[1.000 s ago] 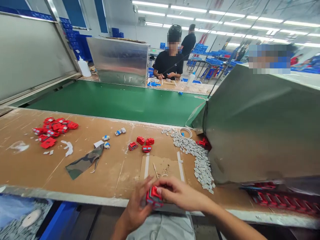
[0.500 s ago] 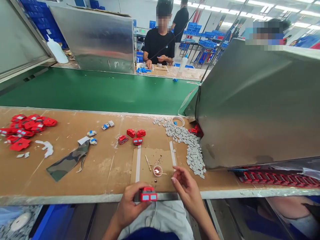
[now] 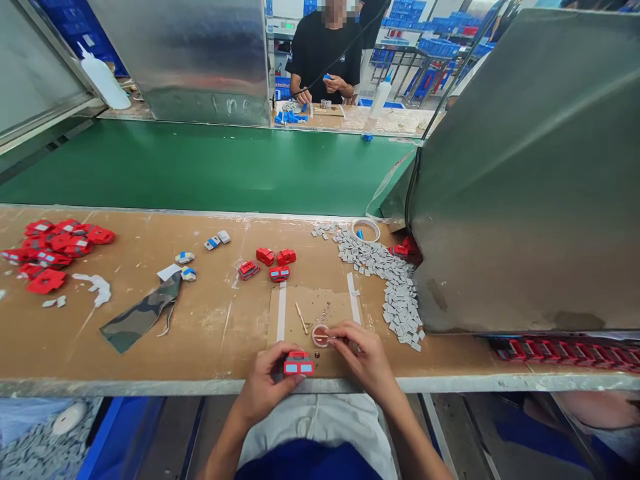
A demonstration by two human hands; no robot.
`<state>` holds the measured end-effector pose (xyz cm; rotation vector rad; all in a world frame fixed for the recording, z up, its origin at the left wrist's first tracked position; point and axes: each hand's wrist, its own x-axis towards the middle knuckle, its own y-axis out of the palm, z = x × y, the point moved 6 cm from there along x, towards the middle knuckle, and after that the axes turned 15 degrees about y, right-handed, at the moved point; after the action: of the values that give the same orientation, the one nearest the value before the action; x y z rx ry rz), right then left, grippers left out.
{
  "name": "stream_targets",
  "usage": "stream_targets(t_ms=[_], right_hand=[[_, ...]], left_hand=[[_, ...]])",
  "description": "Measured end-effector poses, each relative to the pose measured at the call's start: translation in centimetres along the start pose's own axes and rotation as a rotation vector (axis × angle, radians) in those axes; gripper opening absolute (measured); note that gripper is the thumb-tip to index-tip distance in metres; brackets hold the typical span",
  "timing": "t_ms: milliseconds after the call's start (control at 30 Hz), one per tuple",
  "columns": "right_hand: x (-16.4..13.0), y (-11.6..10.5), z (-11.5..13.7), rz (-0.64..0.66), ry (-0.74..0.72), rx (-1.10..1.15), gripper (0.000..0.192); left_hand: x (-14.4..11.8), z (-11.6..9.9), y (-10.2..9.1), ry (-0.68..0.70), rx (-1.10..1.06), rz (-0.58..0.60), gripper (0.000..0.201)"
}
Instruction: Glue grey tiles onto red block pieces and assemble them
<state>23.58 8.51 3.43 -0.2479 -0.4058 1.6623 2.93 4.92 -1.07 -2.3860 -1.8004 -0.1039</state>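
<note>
My left hand (image 3: 265,387) is closed on a small red toy car piece (image 3: 299,364) with grey trim and two pale window panels, held over the table's front edge. The fingertips of my right hand (image 3: 364,357) are pinched on the end of a thin stick (image 3: 327,337), whose other end is in a small round cup (image 3: 315,341). Beyond the cup, a short wooden stick (image 3: 301,318) lies on a cardboard sheet (image 3: 290,300) taped down at both sides. Several similar red car pieces (image 3: 279,273) stand just past this sheet.
Small grey flat pieces (image 3: 400,303) are heaped at the right, near a tape roll (image 3: 367,231) and a metal panel (image 3: 520,200). At the left are a red pile (image 3: 55,248) and a camouflage cloth (image 3: 135,323). Past the green belt (image 3: 225,167) sits a person (image 3: 327,53).
My right hand has moved left and down to the cup and taken hold of the thin stick. The left hand, with the red toy car piece, has shifted slightly up in view. The camera has tilted down.
</note>
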Motion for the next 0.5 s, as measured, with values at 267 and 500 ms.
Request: stream_targets(t_ms=[267,500], right_hand=[[0.3,-0.4,1.5,-0.173,-0.175,0.009,0.013],[0.0,-0.6,0.8,-0.248,-0.140,0.049,0.021]], left_hand=[[0.3,-0.5,0.0,0.029,-0.050,-0.007,0.031],[0.3,-0.5,0.0,0.020,-0.049,-0.019,0.031]])
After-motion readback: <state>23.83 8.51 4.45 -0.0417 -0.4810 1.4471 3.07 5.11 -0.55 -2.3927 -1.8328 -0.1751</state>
